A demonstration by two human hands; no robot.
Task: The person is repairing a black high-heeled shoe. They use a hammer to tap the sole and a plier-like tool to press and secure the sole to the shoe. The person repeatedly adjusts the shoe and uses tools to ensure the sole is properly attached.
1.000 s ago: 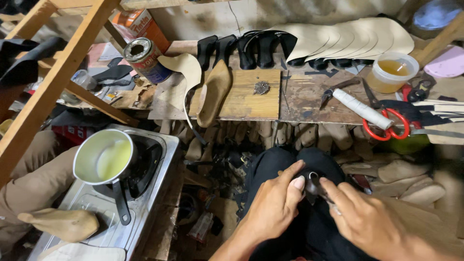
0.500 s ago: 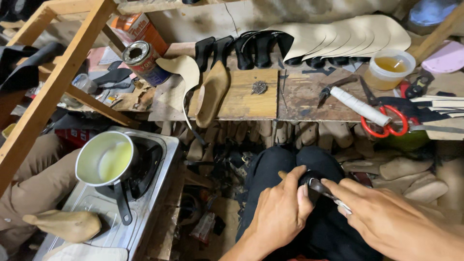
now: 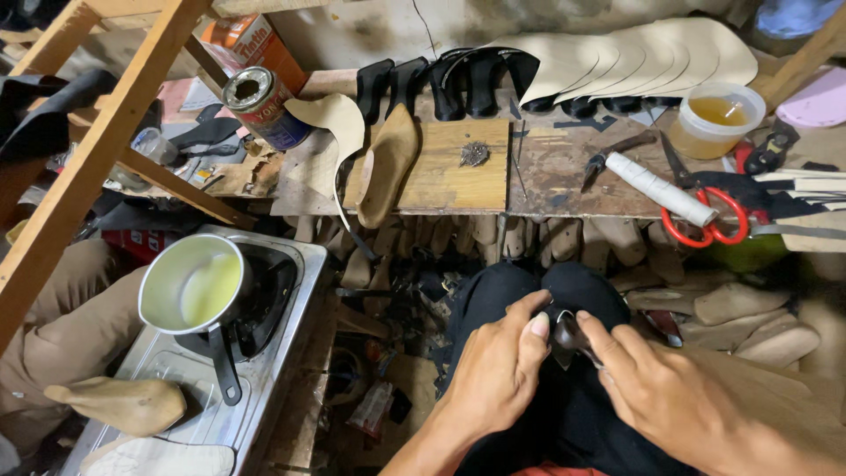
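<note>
1. A small dark leather piece sits over the person's black-clad knees, directly below the wooden workbench.
2. The left hand pinches it, thumb on top.
3. The right hand grips its other side with thumb and fingers.
4. On the workbench lie red-handled scissors, a white roll and a tub of amber glue.
5. Left of the workbench, a saucepan rests on a gas stove.
</note>
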